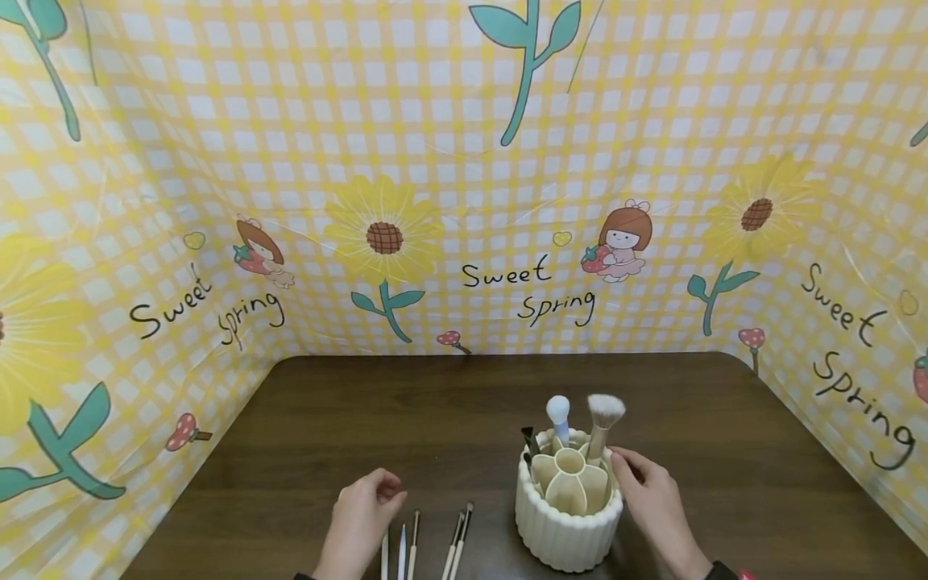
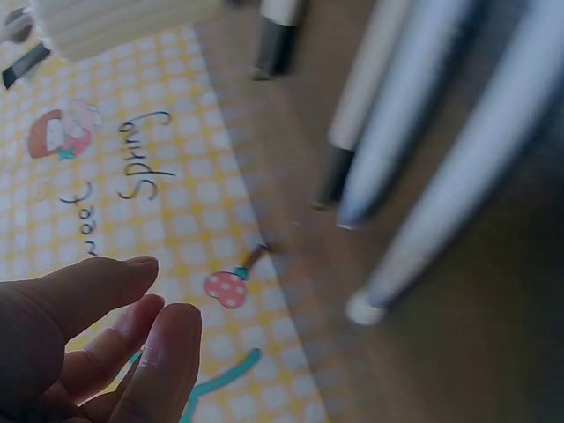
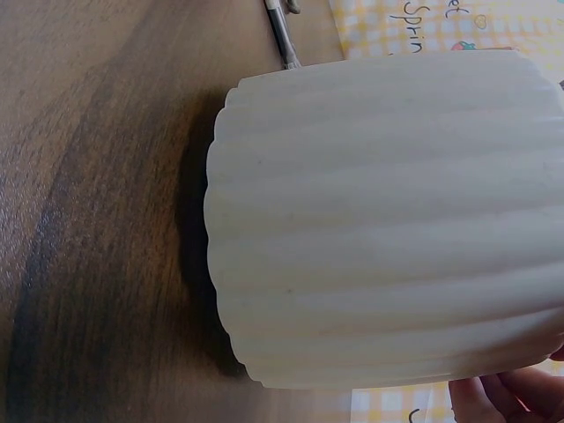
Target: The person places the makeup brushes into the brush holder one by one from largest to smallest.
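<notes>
A cream ribbed makeup brush holder (image 1: pixel 569 532) with petal-shaped compartments stands upright on the table. My right hand (image 1: pixel 656 499) grips its right side at the rim, thumb and forefinger close together there; in the right wrist view the holder's wall hides most of that hand. In the holder stand a fluffy white-tipped brush (image 1: pixel 606 409), a pale blue stick with a rounded white head (image 1: pixel 558 411) and dark-tipped tools (image 1: pixel 528 441) at the left. My left hand (image 1: pixel 362 515) hovers left of the loose brushes, its fingers loosely curled around nothing.
Several slim makeup brushes (image 1: pixel 455 541) lie side by side at the table's near edge, between my hands. Among them is a white pointed stick (image 1: pixel 402 552). The dark wooden table (image 1: pixel 348 419) is walled by a yellow checked cloth (image 1: pixel 464 193) at the back and sides.
</notes>
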A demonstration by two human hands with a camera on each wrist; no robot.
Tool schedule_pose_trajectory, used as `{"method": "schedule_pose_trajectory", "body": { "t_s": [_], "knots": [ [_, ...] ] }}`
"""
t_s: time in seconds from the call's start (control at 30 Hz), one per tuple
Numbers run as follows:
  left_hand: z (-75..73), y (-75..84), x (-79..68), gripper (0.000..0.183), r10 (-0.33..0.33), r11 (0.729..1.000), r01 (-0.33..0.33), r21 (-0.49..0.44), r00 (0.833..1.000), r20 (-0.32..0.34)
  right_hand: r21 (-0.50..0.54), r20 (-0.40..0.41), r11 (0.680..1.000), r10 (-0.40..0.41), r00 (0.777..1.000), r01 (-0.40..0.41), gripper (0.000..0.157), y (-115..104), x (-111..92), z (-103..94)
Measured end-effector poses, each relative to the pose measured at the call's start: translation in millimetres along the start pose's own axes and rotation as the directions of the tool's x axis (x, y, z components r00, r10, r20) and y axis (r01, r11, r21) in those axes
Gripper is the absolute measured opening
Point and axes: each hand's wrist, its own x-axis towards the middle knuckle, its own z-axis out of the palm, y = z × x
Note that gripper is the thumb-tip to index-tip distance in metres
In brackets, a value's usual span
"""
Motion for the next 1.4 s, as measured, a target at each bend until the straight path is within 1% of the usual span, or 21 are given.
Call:
{"method": "schedule_pose_trajectory", "body": {
  "t_s": [0.07, 0.13, 0.3, 0.4, 0.6, 0.77, 0.97, 1.07, 1.23, 1.3, 1.4],
  "knots": [
    [1.8, -6.6, -2.4, 0.008, -0.010, 1.000, 0.010, 0.020, 1.000, -0.009, 0.005, 0.002, 1.000, 0.001, 1.000, -0.001, 0.046, 0, 0, -0.1],
    [3.1, -12.9, -4.6, 0.009, -0.020, 0.999, 0.020, 0.042, 1.000, -0.003, 0.010, 0.004, 1.000, 0.001, 1.000, -0.001, 0.046, -1, 0, -0.2],
    [6.3, -26.0, -8.2, 0.009, -0.059, 0.995, 0.055, 0.078, 0.997, 0.054, 0.012, 0.006, 1.000, -0.003, 1.000, 0.003, 0.047, -1, -1, -0.7],
    [7.9, -32.0, -9.6, 0.010, -0.075, 0.994, 0.068, 0.087, 0.994, 0.082, 0.010, 0.007, 1.000, 0.002, 1.000, -0.002, 0.047, -1, -1, -0.8],
    [10.0, -40.0, -11.1, 0.015, -0.078, 0.991, 0.066, 0.116, 0.992, 0.097, -0.009, -0.014, 1.000, -0.017, 1.000, 0.016, 0.044, -1, -1, 0.3],
    [10.7, -42.5, -11.6, 0.018, -0.111, 0.989, 0.095, 0.117, 0.985, 0.133, -0.020, -0.035, 0.999, -0.039, 0.999, 0.039, 0.042, -1, -1, 1.2],
    [10.1, -41.4, -12.9, 0.022, -0.130, 0.987, 0.112, 0.112, 0.977, 0.169, -0.024, -0.036, 0.999, -0.037, 0.999, 0.036, 0.041, -3, -2, 0.6],
    [10.9, -40.2, -13.2, 0.024, -0.120, 0.988, 0.100, 0.122, 0.979, 0.165, -0.023, -0.035, 0.999, -0.036, 0.999, 0.036, 0.041, -3, -1, 0.2],
    [11.9, -37.8, -12.2, 0.028, -0.144, 0.983, 0.123, 0.134, 0.977, 0.160, -0.023, -0.033, 0.999, -0.037, 0.999, 0.036, 0.041, -2, -1, 0.0],
    [11.4, -36.7, -11.7, 0.025, -0.163, 0.981, 0.142, 0.135, 0.973, 0.162, -0.019, -0.030, 0.999, -0.033, 0.999, 0.032, 0.042, -2, -1, 0.0],
    [10.8, -35.2, -10.8, 0.015, -0.170, 0.980, 0.150, 0.127, 0.972, 0.161, -0.015, -0.029, 0.999, -0.028, 0.999, 0.028, 0.042, -1, -1, 0.4]
  ]
}}
